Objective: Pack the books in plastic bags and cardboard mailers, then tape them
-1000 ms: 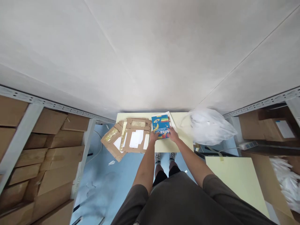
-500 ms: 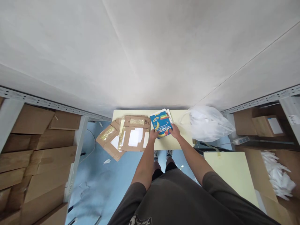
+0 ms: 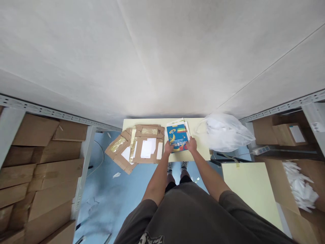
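A blue book (image 3: 177, 136) with a banana, a ringed planet and colored stripes on its cover is held between both my hands over the pale yellow table (image 3: 200, 154). My left hand (image 3: 169, 148) grips its lower left corner, and my right hand (image 3: 192, 145) has its lower right side. White sheets or other books (image 3: 187, 127) show behind its top and right edges; how many I cannot tell. Just left of the book lies a flattened cardboard mailer (image 3: 137, 154) with clear tape and white papers (image 3: 148, 148) on it. A second cardboard mailer (image 3: 118, 150) overhangs the table's left end.
A translucent plastic bag (image 3: 223, 132) of white material covers the table's right end. Stacked cardboard boxes (image 3: 54, 169) fill the left shelf. On the right are a lower yellow surface (image 3: 250, 189), a power strip (image 3: 261, 150) and an open carton (image 3: 276, 179) with white wrapping inside.
Between my hands the blue book has turned from a slant to nearly straight and shifted slightly right. More of the white sheets behind it shows. The cardboard mailers stay in place.
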Demonstrator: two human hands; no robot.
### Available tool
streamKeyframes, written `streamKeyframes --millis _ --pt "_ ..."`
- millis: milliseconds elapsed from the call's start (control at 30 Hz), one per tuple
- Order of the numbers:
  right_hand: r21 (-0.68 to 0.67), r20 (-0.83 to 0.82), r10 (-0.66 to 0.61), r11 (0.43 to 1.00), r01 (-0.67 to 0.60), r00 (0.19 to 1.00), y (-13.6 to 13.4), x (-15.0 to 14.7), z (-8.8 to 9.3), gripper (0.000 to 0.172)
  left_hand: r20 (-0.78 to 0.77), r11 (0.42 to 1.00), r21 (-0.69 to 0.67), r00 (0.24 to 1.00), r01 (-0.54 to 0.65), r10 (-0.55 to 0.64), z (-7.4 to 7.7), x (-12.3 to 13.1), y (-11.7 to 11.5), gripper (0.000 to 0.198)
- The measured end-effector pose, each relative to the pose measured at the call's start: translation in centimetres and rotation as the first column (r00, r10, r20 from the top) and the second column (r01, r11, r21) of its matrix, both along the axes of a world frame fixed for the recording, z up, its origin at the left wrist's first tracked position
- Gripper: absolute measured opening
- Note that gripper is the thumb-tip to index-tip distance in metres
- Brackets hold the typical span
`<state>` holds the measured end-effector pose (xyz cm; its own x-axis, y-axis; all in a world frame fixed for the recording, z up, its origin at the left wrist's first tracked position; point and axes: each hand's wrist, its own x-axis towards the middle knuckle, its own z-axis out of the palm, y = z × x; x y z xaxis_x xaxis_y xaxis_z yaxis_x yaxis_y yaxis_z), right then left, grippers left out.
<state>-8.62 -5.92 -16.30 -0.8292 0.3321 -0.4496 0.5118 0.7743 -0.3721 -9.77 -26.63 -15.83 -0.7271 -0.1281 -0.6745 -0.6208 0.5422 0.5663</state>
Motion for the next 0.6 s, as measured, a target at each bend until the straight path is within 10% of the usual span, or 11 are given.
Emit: streamKeyframes --millis 600 --pt "-0.424 -0.112 -0.172 0.899 0.109 0.979 2.1 0.5 -2.1 0.051 -0.05 0.97 0.153 0.979 -0.187 0.196 -1.3 1.0 0.2 0.065"
